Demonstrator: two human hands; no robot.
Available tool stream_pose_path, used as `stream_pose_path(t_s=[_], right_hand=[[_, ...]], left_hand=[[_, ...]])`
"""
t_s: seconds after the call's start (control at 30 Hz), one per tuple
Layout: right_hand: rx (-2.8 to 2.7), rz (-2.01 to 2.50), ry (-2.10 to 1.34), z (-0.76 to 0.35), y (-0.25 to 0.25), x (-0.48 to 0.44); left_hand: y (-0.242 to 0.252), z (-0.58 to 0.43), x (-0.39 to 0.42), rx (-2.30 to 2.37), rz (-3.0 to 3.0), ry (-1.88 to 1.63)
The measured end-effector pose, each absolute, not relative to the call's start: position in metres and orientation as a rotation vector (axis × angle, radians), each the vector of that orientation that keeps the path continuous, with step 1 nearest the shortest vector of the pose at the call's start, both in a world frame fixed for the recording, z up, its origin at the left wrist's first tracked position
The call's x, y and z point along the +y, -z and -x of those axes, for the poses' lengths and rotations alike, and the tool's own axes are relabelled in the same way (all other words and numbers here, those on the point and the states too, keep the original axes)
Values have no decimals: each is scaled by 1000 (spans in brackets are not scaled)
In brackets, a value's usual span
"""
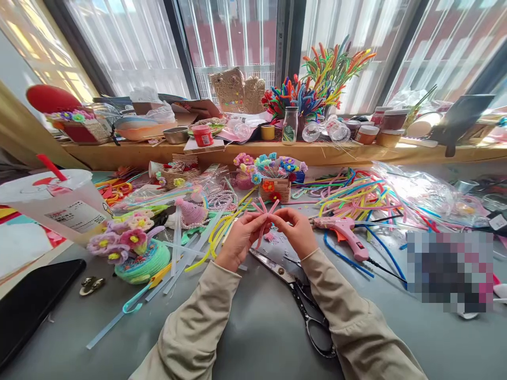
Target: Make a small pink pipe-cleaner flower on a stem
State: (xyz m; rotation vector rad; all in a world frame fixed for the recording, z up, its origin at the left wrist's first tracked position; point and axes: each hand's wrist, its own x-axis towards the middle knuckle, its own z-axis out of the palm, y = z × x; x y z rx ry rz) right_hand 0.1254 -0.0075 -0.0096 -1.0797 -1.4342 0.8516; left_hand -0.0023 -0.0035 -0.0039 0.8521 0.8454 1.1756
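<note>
Pink pipe cleaners [260, 232], crossed so that several ends fan out, are pinched between my two hands above the table. My left hand [242, 236] grips them from the left with thumb and forefinger. From the other side my right hand [295, 230] pinches the same bunch, its fingertips near the crossing point. Black-handled scissors [295, 285] lie beneath, partly hidden by my right sleeve. A pink glue gun [348, 236] rests on its side to the right of my right hand. Yellow pipe cleaners [216, 237] lie left of my left hand.
A lidded drink cup [79, 211], a phone [35, 306] and a fuzzy flower piece [142, 258] occupy the left. Clear glue sticks [190, 264] lie scattered. Behind stand a flower basket [275, 189] and a heap of coloured pipe cleaners [356, 198]. Jars and a glass bottle [290, 126] line the windowsill.
</note>
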Motion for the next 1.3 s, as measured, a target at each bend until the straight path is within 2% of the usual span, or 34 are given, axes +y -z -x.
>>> stream_pose_path(t_s=[0.33, 0.53, 0.8, 0.97, 1.03, 1.1, 1.17, 1.3], right_hand=[[-1418, 1097, -772, -129, 12, -6], [-1331, 1062, -907, -128, 14, -6], [-1015, 997, -1460, -126, 7, -8], [-717, 830, -1991, -134, 5, -9], [-664, 785, -2081, -135, 5, -9], [-718, 788, -2027, -134, 5, -8], [-906, 872, -1821, -133, 4, -8], [-1444, 1130, -952, -134, 2, -9]], left_hand=[[6, 3, -4, 858, -882, -1129], [5, 3, -5, 882, -908, -1128], [4, 0, -5, 869, -922, -1169], [1, -4, -8, 959, -1201, -1236], [-1, -5, -8, 964, -1299, -1272], [-2, -4, -8, 968, -1340, -1311], [-3, -2, -8, 978, -1292, -1327], [-1, 1, -8, 951, -1060, -1273]])
